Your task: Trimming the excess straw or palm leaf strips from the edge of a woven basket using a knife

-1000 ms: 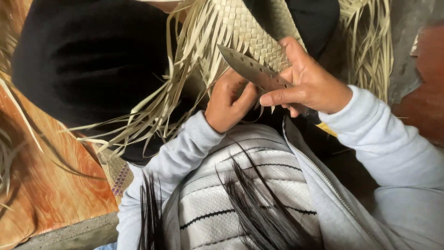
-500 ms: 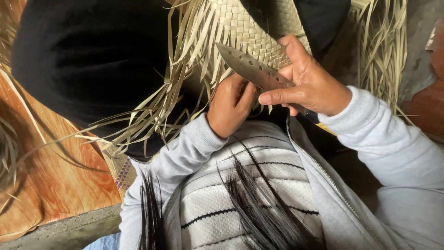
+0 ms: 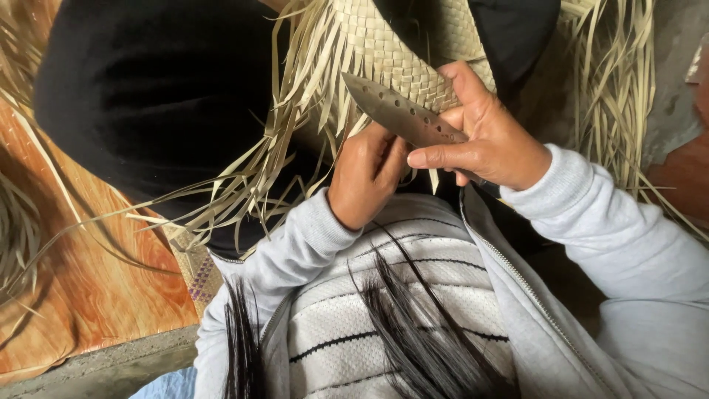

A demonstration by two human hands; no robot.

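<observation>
A pale woven palm-leaf mat [image 3: 391, 52] with long loose strips lies over my lap, which is covered in black cloth [image 3: 148, 96]. My right hand [image 3: 491, 137] grips a knife [image 3: 402, 114] with a dark blade pierced by several holes; the blade points up and left, flat against the woven edge. My left hand [image 3: 365, 177] is curled just under the blade, pinching loose strip ends at the mat's lower edge. Both arms wear light grey sleeves.
Loose palm strips [image 3: 613, 81] trail to the right and down the left [image 3: 221, 199]. An orange wood-patterned floor covering [image 3: 88, 273] lies at the left, with a small patterned woven piece [image 3: 196, 270] on it. My white striped top and hanging dark hair fill the bottom.
The view has shifted slightly; both hands and the knife stay at the mat's edge, with the knife tip edged a little left and up.
</observation>
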